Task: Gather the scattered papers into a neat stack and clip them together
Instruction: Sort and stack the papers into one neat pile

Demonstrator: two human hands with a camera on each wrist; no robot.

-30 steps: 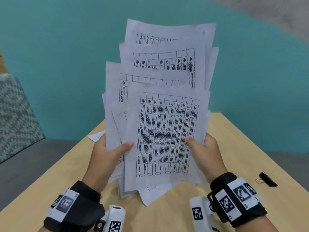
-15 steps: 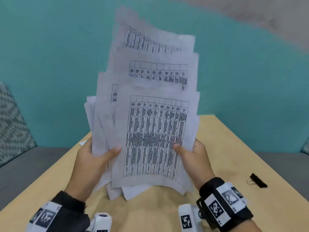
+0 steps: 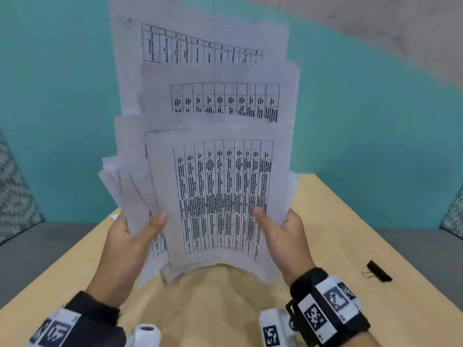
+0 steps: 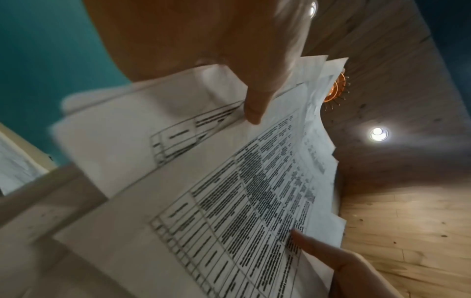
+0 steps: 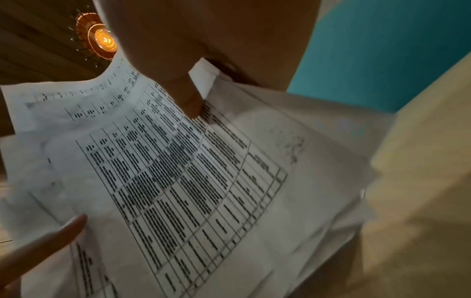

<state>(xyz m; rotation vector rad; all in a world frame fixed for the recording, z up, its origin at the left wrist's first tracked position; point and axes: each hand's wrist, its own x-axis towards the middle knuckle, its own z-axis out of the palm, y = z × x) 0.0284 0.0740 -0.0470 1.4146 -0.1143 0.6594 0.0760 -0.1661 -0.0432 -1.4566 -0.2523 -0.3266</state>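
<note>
Above the pale wooden table (image 3: pixel 350 221), you are holding a loose bundle of papers (image 3: pixel 218 191) upright in front of you, gripping it from both sides. Your left hand (image 3: pixel 130 236) is clamping the left edge, its thumb lying across the front of the sheets and its fingers hidden behind them. Your right hand (image 3: pixel 283 234) is clamping the right edge in the same way, thumb pressing on the printed table of the front sheet. The sheets are not lining up: several are sticking up above the front one in uneven steps, others are fanning out to the left, and a few corners are hanging below. The bottom edges are hovering just over the tabletop; whether any are touching it is unclear. A black binder clip (image 3: pixel 378 270) is lying on the table well to your right, apart from the papers. A small white paper corner (image 3: pixel 115 216) is showing on the table behind your left hand. A teal wall (image 3: pixel 62 96) is filling the background.
</note>
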